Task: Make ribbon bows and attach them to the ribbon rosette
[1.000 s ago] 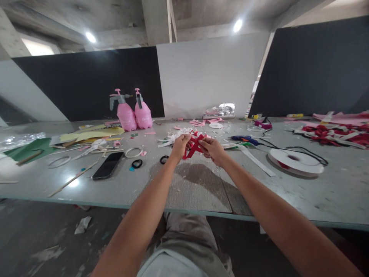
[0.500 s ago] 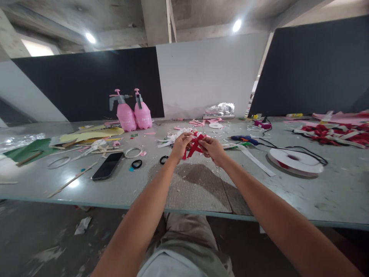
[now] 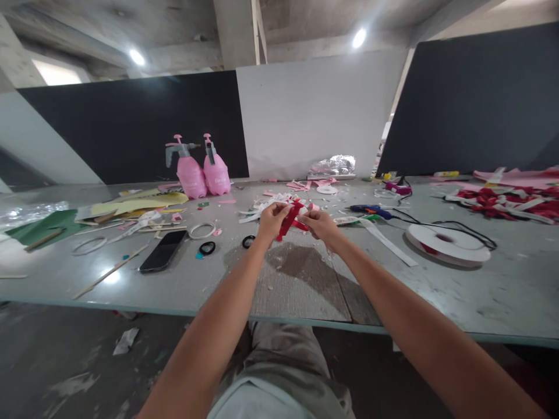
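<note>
Both my hands are raised over the middle of the table, close together around a red ribbon point(image 3: 290, 220). My left hand point(image 3: 273, 222) pinches the ribbon from the left side. My right hand point(image 3: 322, 226) has its fingers closed at the ribbon's right side, thumb and forefinger pressed together. The ribbon is folded, with short ends hanging between the hands. Behind them lies a heap of white ribbon pieces point(image 3: 266, 203), partly hidden by my fingers. A white ribbon strip point(image 3: 388, 243) stretches out to the right of my right hand.
To the right lie a glue gun point(image 3: 371, 210) with its cord, a white spool point(image 3: 445, 247) and a pile of red, white and black ribbons point(image 3: 502, 203). On the left are a phone point(image 3: 163, 251), black rings point(image 3: 207, 248), two pink spray bottles point(image 3: 192, 176) and paper scraps.
The red ribbon has turned and its crossed ends now hang closer together. My right hand has shifted slightly; my left hand stays nearly in place.
</note>
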Demonstrator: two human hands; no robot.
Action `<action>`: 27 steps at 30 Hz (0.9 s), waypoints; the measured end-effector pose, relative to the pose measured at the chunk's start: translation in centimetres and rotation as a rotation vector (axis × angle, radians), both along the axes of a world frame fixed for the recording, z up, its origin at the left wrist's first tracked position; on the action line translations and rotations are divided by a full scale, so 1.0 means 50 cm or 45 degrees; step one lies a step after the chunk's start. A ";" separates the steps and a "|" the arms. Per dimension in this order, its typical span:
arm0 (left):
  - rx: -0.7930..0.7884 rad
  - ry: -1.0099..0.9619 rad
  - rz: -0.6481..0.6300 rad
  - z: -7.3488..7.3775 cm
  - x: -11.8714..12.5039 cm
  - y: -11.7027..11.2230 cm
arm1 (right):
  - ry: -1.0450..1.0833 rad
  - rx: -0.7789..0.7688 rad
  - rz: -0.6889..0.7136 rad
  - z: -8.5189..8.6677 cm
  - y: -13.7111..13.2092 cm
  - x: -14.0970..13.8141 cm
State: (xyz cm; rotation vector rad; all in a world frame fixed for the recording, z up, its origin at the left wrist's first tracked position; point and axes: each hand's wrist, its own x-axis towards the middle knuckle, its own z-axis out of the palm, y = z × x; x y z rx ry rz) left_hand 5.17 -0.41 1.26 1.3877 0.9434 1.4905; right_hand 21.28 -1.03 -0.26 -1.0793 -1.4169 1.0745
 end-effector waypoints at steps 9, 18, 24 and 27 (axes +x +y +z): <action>-0.005 -0.037 -0.033 -0.005 0.000 0.004 | -0.225 0.477 -0.093 -0.003 0.009 0.002; -0.010 -0.046 -0.059 -0.010 -0.001 0.004 | -0.305 0.646 -0.140 0.010 -0.017 -0.002; 0.019 -0.088 -0.070 -0.012 0.000 0.011 | -0.405 0.671 -0.273 0.012 -0.020 0.003; 0.046 -0.154 -0.075 -0.009 0.002 0.011 | -0.455 0.636 -0.295 0.009 -0.019 0.001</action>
